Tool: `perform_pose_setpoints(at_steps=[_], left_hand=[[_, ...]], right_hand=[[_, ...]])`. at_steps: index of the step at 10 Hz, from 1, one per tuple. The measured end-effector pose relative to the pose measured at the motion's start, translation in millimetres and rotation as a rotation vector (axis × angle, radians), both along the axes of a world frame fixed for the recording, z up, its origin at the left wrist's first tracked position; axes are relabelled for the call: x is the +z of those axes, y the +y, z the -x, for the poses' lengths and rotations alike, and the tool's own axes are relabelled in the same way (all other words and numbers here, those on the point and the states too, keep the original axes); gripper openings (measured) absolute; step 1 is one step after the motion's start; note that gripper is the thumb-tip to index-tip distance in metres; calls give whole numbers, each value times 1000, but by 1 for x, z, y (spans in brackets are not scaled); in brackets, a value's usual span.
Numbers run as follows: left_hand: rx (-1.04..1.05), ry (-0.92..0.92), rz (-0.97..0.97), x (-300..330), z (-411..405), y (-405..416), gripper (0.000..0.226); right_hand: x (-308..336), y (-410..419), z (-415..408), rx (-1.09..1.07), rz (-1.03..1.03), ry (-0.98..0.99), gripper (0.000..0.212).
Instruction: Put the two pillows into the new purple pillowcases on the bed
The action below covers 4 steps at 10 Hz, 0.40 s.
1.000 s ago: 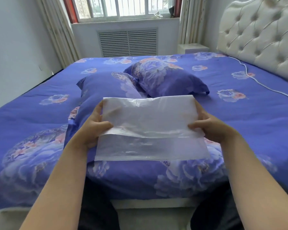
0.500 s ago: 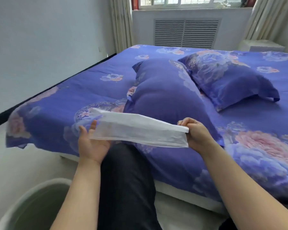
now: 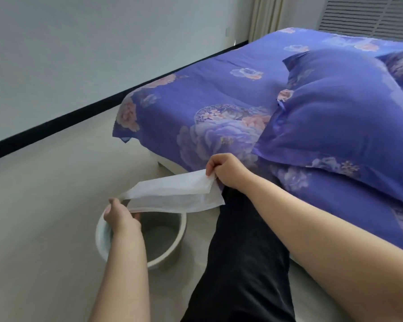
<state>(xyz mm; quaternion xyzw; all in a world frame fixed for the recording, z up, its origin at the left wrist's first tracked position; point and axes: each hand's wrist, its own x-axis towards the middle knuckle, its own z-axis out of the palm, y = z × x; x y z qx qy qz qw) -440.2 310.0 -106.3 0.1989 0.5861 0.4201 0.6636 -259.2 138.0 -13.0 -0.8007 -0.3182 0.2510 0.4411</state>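
Item: empty white packaging bag (image 3: 172,194), pinched at opposite ends by left hand (image 3: 120,217) and right hand (image 3: 226,169), held over the floor bin (image 3: 163,240), apparently for discarding; both cased purple pillows (image 3: 335,117) lie on the bed (image 3: 196,101).

We see a round pale bin (image 3: 172,247) standing on the light floor (image 3: 44,217). Behind it runs a grey wall (image 3: 79,54) with a black skirting (image 3: 56,122). A slatted vent (image 3: 370,17) sits beside a curtain (image 3: 265,17).
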Motion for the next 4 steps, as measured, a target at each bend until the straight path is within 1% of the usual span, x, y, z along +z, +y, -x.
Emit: perform_pose_setpoints(at_steps=[1,2,3,4], left_hand=[[34,210,-5,-9,12,-1,46],[109,269,-20,-4,11,-5,48],[143,241,-134,-4,7,-6,50],[50,345,-194,0,-2,-13,47]], right_hand=[[-23,14,18,55,40,-22,44],[-35,16,24,69,70,20,42],[-36,20,21,224,248,-5,38],[-43,18,21,252,364,-108,49]])
